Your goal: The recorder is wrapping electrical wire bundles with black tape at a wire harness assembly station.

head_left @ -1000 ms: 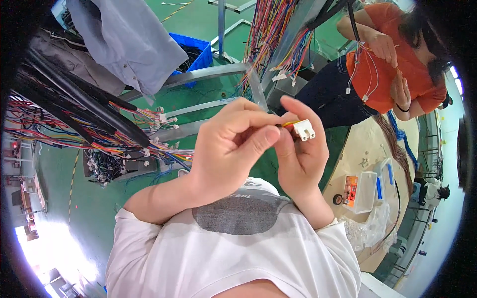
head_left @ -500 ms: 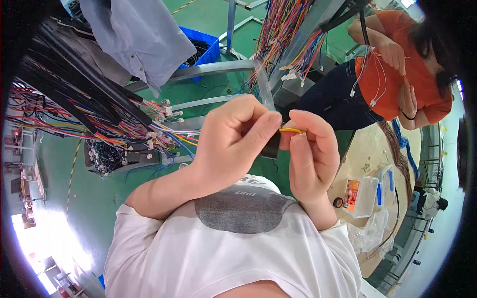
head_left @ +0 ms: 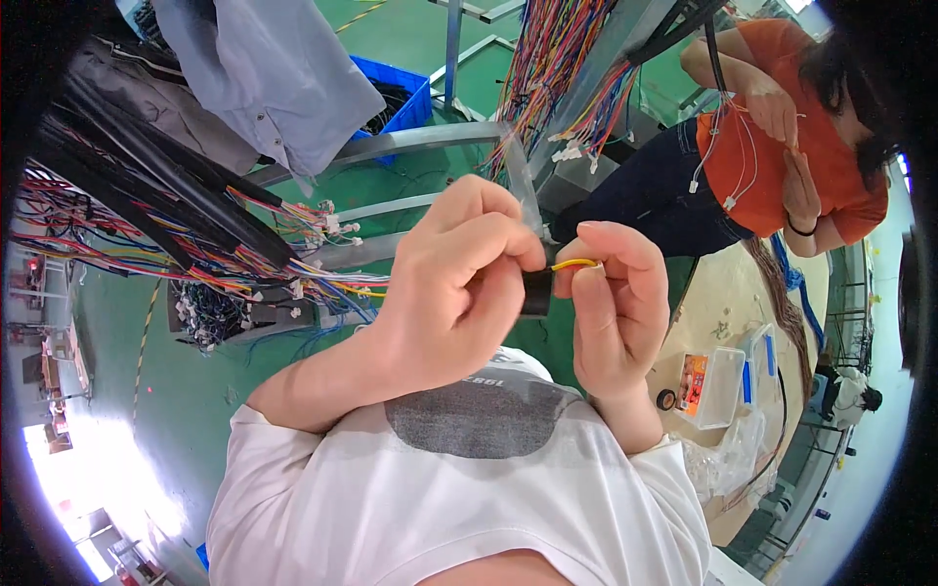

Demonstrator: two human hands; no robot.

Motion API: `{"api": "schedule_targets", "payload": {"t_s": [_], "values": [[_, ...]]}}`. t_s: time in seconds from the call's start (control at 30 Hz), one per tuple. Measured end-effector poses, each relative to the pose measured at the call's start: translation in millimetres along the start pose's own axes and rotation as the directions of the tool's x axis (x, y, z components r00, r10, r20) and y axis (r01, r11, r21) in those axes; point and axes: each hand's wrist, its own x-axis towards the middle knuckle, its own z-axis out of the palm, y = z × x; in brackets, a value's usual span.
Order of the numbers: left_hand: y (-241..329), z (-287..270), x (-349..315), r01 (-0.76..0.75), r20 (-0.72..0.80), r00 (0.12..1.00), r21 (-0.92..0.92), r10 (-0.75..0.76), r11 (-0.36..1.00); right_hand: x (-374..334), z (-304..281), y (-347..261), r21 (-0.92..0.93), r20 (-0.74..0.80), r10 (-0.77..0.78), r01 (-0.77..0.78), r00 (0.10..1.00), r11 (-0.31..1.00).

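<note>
My left hand (head_left: 454,283) is closed, its fingers curled in and its fingertips at the left end of a short yellow wire (head_left: 575,263). The other end of that wire is pinched between the thumb and fingers of my right hand (head_left: 618,308). A black piece (head_left: 535,293) shows between the hands, just under the left fingertips; its kind cannot be made out. What lies inside the left fingers is hidden.
Bundled coloured wires with white connectors (head_left: 327,227) hang at left, more (head_left: 557,68) at the top. A blue crate (head_left: 415,103) sits beyond a metal frame. At right, a person in orange (head_left: 772,186) handles wires by a table (head_left: 708,303) with a clear plastic box (head_left: 718,391).
My left thumb, stretched along the wire before, is now drawn in, and the fingers curl more. More of the black piece shows. The right hand keeps its pinch.
</note>
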Motion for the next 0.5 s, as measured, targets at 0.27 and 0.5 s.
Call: {"api": "schedule_targets", "payload": {"t_s": [0.27, 0.5], "values": [[-12.8, 4.7, -5.1, 0.105, 0.119, 0.989, -0.157, -0.086, 0.982, 7.0, -2.0, -5.4, -0.156, -0.05, 0.093, -0.1, 0.994, 0.983], [-14.1, 4.6, -3.1, 0.454, 0.282, 0.864, -0.079, -0.417, 0.887, 6.9, -5.5, -0.2, -0.212, 0.029, 0.031, -0.024, 0.999, 0.977]]}}
